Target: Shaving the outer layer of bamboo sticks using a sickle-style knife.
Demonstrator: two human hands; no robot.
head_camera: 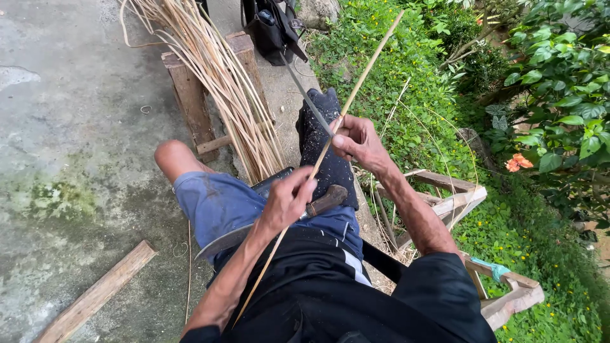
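I sit holding a long thin cane strip (368, 63) that runs from my lap up toward the plants. My right hand (359, 141) grips it partway along, together with a slim knife blade (304, 94) set against the strip. My left hand (286, 200) pinches the same strip lower down, above my thigh. A big curved chopping knife lies across my lap, its wooden handle (327, 198) just right of my left hand. A dark cloth (318, 136) covers my right leg beneath the strip.
A bundle of pale cane strips (216, 76) leans on a wooden stool (190, 95) ahead. A black bag (270, 25) sits beyond it. A wooden plank (95, 295) lies on the concrete at left. Wooden frames (445, 197) and green plants (559, 95) stand at right.
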